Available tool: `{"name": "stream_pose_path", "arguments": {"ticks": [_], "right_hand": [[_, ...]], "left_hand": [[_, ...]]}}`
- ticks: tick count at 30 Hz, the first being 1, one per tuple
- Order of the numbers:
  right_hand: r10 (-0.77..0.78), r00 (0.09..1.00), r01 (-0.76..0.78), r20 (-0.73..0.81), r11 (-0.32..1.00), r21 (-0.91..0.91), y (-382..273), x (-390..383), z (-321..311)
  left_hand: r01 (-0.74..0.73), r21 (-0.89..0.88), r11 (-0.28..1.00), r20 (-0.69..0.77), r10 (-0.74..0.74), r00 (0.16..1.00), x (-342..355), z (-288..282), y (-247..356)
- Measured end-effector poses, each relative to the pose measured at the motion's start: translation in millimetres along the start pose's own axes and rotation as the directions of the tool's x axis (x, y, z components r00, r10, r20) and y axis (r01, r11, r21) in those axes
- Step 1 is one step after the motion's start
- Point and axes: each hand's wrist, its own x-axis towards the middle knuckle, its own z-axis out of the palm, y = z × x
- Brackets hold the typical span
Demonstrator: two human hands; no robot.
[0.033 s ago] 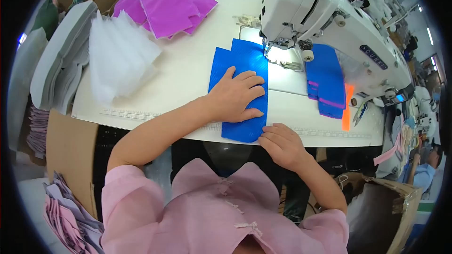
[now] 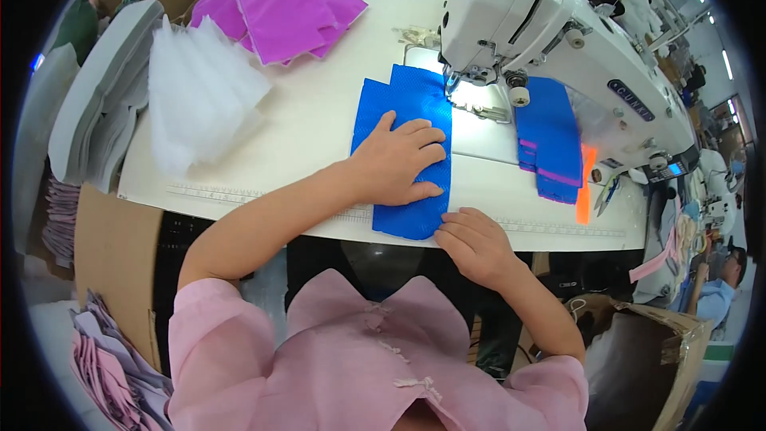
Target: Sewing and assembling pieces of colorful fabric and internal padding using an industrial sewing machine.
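A blue fabric piece [image 2: 415, 94] with a notched far-left corner lies flat on the white sewing table. Its far right edge reaches the needle area [image 2: 453, 86] of a white sewing machine [image 2: 550, 32], under a bright light. My left hand [image 2: 399, 161] rests flat on the middle of the fabric with its fingers spread. At the near right corner, my right hand [image 2: 476, 246] has its fingers bent and closed on the fabric edge; its fingertips partly hide that corner.
Blue pieces with purple edges [image 2: 549, 128] lie right of the needle, beside an orange strip [image 2: 586, 187] and snips [image 2: 608, 194]. Purple pieces [image 2: 287, 16] and sheer white sheets [image 2: 199, 96] lie at left. A ruler [image 2: 558, 228] runs along the near edge. A cardboard box [image 2: 678, 351] stands lower right.
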Motion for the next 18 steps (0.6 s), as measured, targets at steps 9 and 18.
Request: {"name": "stream_pose_path", "arguments": {"ticks": [9, 18], "right_hand": [[0.09, 0.995, -0.093, 0.042, 0.994, 0.061, 23, 15, 5], [0.094, 0.995, -0.095, -0.025, 0.994, -0.053, 52, 22, 16]], "left_hand": [[0.07, 0.054, 0.996, 0.169, -0.078, 0.983, 21, -11, -17], [0.036, 0.089, 0.995, 0.061, -0.042, 0.997, 24, -4, -15]]}}
